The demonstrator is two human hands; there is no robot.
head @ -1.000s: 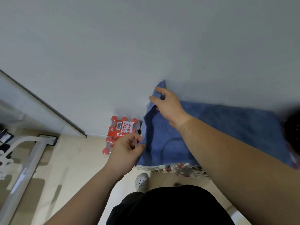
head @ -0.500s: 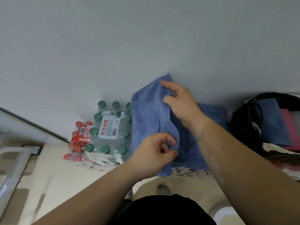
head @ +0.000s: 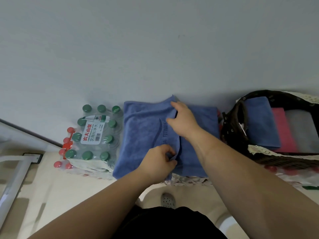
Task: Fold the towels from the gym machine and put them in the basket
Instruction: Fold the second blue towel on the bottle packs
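Blue towel flat, folded edge running toward wall; left hand pinches near end, right hand far end

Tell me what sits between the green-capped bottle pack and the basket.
In the head view, the blue towel lies there, the left hand and right hand pinching its folded edge.

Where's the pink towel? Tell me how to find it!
Look at the dark woven basket against the wall on the right. Folded towels lie side by side in it, and the pink towel sits between a blue towel and a grey towel. It is the only pink one.
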